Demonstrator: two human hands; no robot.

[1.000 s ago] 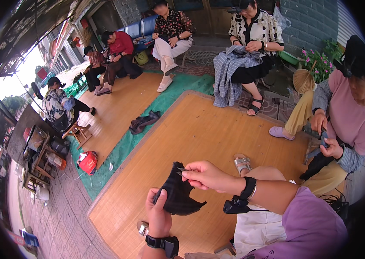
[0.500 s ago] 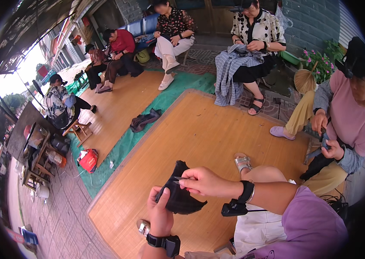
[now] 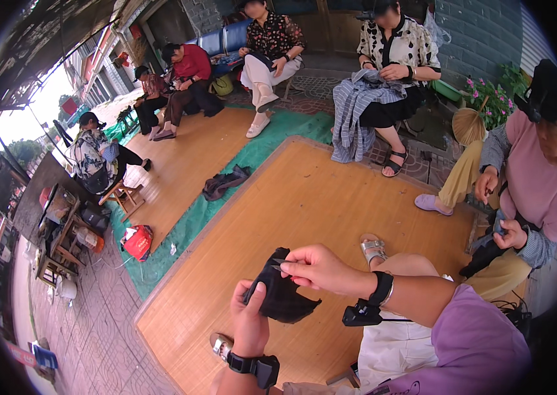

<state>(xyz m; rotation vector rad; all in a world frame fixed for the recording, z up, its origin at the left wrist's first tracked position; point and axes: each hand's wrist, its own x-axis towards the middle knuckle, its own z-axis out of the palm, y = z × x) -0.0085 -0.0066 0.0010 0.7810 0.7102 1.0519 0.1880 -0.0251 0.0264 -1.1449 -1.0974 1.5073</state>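
A piece of black cloth hangs from my left hand, whose thumb lies over its near edge, fingers behind it. My right hand pinches a small pointed metal tool at the cloth's upper part; a bit of red shows under my fingers, and the tool's full shape is hidden. Both wrists wear black straps with small devices. My sandalled feet rest below, on an orange mat.
A co-worker in pink sits close at my right, handling small items. Several people sit beyond with cloth. A dark garment and red bag lie on green sheeting. A cluttered wooden stand is at left.
My hands and the cloth have shifted slightly rightward in the picture, still in the same grip. The view has shifted a little. The pink-clad co-worker's hands have moved slightly.
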